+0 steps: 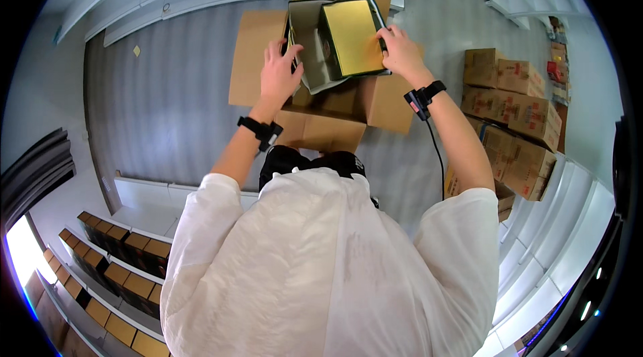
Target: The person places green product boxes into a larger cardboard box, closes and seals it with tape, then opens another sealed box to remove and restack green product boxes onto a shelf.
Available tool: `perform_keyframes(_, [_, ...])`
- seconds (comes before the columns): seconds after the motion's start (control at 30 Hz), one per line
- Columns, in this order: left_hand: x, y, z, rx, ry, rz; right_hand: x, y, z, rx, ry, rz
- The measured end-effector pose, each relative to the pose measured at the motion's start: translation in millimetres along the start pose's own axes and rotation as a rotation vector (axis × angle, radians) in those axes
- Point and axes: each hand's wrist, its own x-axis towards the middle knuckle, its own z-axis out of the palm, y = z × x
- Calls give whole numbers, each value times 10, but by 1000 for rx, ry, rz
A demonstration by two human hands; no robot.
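Note:
An open box (309, 22) with dark outer walls and a pale grey inside is between my hands, over an open cardboard carton (321, 130). Inside it, toward the right, is a smaller box (353, 35) with a gold top and a dark side; the left part of the open box shows its bare grey lining. My left hand (280, 76) grips the open box's left wall, fingers curled at the rim. At the right wall, my right hand (402, 54) is closed on the rim, its fingertips close to the gold top. The carton's inside is mostly hidden.
The carton's flaps (258, 55) spread out on the grey floor (167, 102). Several brown cartons (512, 112) are stacked to the right. White shelves with rows of gold-topped dark boxes (120, 276) stand at lower left. A cable (439, 149) hangs from my right wristband.

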Motion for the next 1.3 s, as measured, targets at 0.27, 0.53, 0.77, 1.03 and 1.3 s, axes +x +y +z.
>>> perform_keyframes(0.27, [390,-93,-23,149,-505,-45,-17,217,14,-57,-108,50])
perform_keyframes(0.53, [635,-311,289,16,-641,90,87,378,374,92,-96,161])
perform_keyframes(0.77, [799,-300,192,-51,-631,138,-110,386,335,108,-86,275])
perform_keyframes(1.03, [934,-210,265,-184,-545,117,-487,356,243,112,-65,344])
perform_keyframes(1.3, [905,375,172,319,-760,56,-522,239,270,161,24,457])
